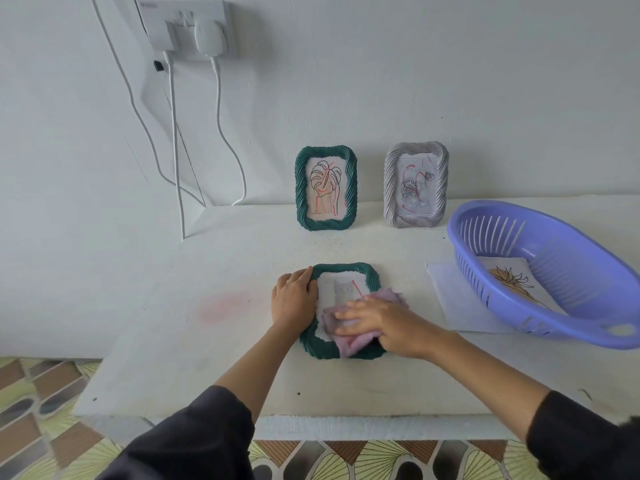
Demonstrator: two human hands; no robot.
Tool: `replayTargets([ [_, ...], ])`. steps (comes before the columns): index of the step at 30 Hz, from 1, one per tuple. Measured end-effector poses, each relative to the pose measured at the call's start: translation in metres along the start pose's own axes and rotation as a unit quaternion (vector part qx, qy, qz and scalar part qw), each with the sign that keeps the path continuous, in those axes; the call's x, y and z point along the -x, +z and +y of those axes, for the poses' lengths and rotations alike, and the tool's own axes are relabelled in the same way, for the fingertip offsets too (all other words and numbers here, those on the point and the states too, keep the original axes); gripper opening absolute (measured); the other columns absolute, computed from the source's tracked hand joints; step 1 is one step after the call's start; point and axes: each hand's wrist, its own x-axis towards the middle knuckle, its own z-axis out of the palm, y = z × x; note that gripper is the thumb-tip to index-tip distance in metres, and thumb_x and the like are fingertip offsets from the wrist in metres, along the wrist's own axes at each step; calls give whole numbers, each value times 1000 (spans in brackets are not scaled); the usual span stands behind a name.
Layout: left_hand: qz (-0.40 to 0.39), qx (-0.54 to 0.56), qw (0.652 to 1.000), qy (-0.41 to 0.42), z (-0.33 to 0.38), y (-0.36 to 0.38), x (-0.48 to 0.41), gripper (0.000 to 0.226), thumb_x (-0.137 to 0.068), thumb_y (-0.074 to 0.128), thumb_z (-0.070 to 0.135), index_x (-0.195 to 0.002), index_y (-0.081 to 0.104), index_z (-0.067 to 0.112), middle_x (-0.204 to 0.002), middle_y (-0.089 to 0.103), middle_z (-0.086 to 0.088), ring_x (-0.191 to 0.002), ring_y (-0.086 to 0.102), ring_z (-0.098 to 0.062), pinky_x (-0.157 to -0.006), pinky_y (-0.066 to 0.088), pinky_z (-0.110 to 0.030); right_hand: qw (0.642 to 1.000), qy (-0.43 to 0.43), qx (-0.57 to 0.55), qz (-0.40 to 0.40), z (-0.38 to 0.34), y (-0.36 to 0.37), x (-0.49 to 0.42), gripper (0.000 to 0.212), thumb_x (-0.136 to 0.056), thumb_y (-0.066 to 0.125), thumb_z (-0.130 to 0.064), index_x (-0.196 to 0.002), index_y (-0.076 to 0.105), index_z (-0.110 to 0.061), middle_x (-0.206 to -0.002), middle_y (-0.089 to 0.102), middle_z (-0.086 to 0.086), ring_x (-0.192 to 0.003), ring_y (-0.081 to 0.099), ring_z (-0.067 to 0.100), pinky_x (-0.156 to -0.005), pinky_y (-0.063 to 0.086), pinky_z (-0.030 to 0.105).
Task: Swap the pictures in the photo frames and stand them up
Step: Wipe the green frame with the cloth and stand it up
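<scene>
The dark green ribbed photo frame lies flat mid-counter, towards the front edge. The left hand holds its left rim, and the right hand, fingers flat, presses a pale pink cloth onto it. Hard rubbing could skid the frame or crease its picture if the left hand's hold slackens.
</scene>
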Motion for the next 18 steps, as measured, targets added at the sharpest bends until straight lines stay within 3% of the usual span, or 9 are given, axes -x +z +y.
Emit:
replayTargets([
  [3, -1, 0, 1000, 3, 0, 0, 1, 45, -99, 31, 28, -143, 37, 22, -147, 42, 4, -137, 29, -23, -112, 25, -35, 999, 21, 42, 3, 20, -15, 3, 62, -80, 38, 15, -126, 58, -22, -146, 42, -7, -140, 28, 9, -113, 10, 21],
  [6, 3, 3, 1000, 4, 0, 0, 1, 45, -99, 31, 29, -143, 38, 21, -146, 43, 3, -136, 31, -23, -111, 26, -35, 991, 106, 65, 58, 36, -23, -16, 65, -83, 38, 16, -129, 53, -28, -147, 39, -9, -141, 27, 11, -116, 12, 28],
  [9, 5, 5, 1000, 6, -1, 1, 0, 45, -98, 32, 29, -142, 38, 21, -145, 44, 3, -136, 33, -22, -111, 26, -34, 983, 129, 54, 118, 32, -12, -28, 59, -89, 40, 12, -131, 50, -28, -145, 42, -9, -140, 29, 13, -113, 13, 23],
  [14, 1, 15, 1000, 14, -3, 3, -2, 45, -99, 33, 28, -142, 38, 19, -145, 44, 2, -136, 35, -20, -113, 26, -34, 998, 49, 20, 23, 26, -11, 3, 55, -87, 40, 13, -125, 57, -23, -144, 44, -7, -139, 30, 8, -112, 9, 15],
  [18, 5, 14, 1000, 17, -2, 3, -1, 45, -99, 33, 28, -142, 39, 19, -145, 44, 2, -136, 36, -20, -114, 26, -34, 994, 78, 78, 11, 40, -30, -2, 61, -85, 38, 13, -130, 53, -26, -148, 38, -10, -141, 25, 8, -115, 8, 24],
])
